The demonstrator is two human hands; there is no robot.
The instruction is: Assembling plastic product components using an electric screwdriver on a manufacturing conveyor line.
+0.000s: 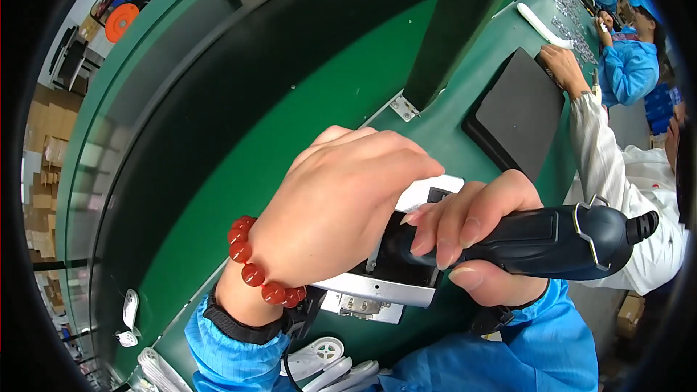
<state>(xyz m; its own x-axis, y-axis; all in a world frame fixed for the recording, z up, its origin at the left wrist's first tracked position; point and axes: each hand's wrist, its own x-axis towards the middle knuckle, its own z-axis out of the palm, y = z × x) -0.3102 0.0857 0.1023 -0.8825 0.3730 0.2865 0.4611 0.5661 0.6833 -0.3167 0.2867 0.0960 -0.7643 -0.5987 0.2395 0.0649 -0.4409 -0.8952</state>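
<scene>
The person's right hand [501,239] gripped a black, thick-bodied electric driver [548,243], its fingers wrapped around the narrower front part and its thumb set along the lower side. The driver lay nearly level, with its back end, fitted with a bent metal wire loop [587,238], toward the right and its front end over a silver metal fixture with a dark inner recess [399,290]; its tip could not be made out. That fixture stood on the green bench [443,134] below and between the two hands. The left hand [348,189] arched over the fixture's left side, knuckles up and fingers bent downward; their tips were hidden, so whether they were gripping anything could not be told. Its thumb side was beside a white piece with a dark opening [433,192] at the fixture's far end. A bracelet of round red beads [252,274] and a black band [239,323] circled the left wrist. Several long white plastic parts [319,354] lay near the person's body, below the fixture. Beyond the right hand lay a flat black rectangular case [520,112], with a co-worker's hand [565,69] at its far edge.
</scene>
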